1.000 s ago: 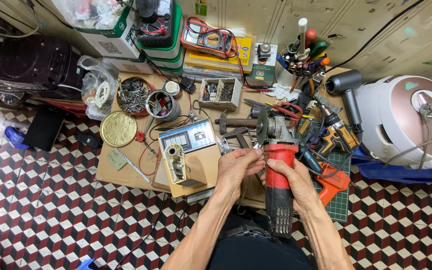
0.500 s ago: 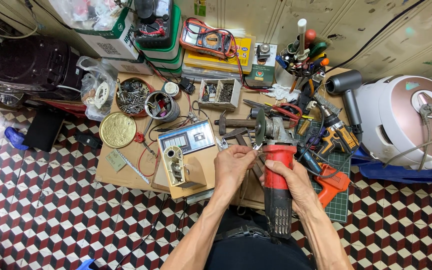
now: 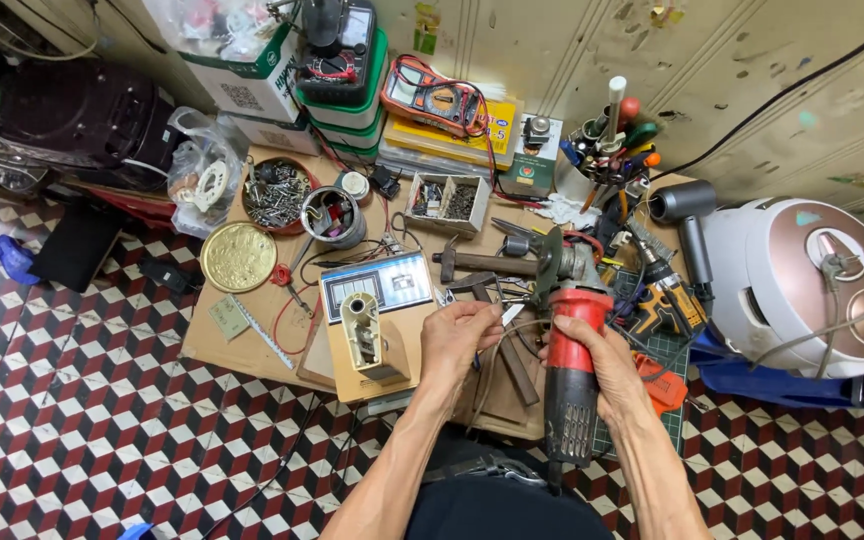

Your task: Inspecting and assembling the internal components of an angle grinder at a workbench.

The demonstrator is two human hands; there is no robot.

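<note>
Red angle grinder (image 3: 574,375): centre of surface (image 3: 252,350), right hand (image 3: 607,365) grip clenched round its body. Left hand (image 3: 462,335), at 9 o'clock, pinches a small tool (image 3: 512,313) near the disc guard. Advice: brace the body steady; seat the tool squarely.

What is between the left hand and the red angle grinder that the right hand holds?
Nothing visible blocks it. The left hand is just beside the head of the angle grinder, holding a small metal tool at it. The right hand grips the red body. The hammer lies behind, out of the way.
</note>
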